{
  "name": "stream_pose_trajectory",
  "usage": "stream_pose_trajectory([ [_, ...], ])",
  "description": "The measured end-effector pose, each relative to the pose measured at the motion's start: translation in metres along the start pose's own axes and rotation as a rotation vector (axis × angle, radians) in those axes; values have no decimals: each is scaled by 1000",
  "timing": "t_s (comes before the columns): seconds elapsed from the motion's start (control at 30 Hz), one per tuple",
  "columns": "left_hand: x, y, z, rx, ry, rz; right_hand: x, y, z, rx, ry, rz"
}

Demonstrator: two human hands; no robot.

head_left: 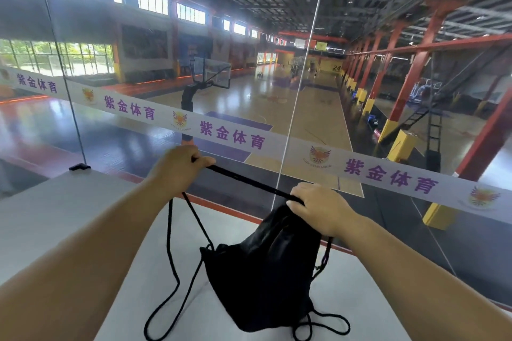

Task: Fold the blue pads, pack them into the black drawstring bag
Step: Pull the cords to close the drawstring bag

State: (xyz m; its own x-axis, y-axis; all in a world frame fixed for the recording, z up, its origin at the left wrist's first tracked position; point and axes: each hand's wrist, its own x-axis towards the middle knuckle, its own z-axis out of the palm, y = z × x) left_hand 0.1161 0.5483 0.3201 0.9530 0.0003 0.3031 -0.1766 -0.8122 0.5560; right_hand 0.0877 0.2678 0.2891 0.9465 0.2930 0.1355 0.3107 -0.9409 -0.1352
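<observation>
The black drawstring bag (pixel 263 271) stands bunched on the white table (pixel 55 216), its mouth gathered at the top. My right hand (pixel 318 209) grips the gathered mouth. My left hand (pixel 177 165) is raised to the upper left, fist closed on the black drawstring cord (pixel 249 181), which runs taut between both hands. More cord loops hang slack from my left hand down to the table. No blue pads are visible; whether any are inside the bag cannot be seen.
A glass wall with a white banner (pixel 232 135) of purple characters stands right behind the table's far edge. Beyond it lies a basketball court with a hoop stand (pixel 205 77) and red columns. A small black clamp (pixel 79 166) sits at the table's far left corner.
</observation>
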Motion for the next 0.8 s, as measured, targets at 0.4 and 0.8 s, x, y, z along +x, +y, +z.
stream_pose_trajectory([
  [0.4,-22,30,47,-337,-519,165,15,-46,-13,59,-98,-83],
  [0.8,-23,43,54,-237,-469,203,9,-47,-11,45,-91,-128],
])
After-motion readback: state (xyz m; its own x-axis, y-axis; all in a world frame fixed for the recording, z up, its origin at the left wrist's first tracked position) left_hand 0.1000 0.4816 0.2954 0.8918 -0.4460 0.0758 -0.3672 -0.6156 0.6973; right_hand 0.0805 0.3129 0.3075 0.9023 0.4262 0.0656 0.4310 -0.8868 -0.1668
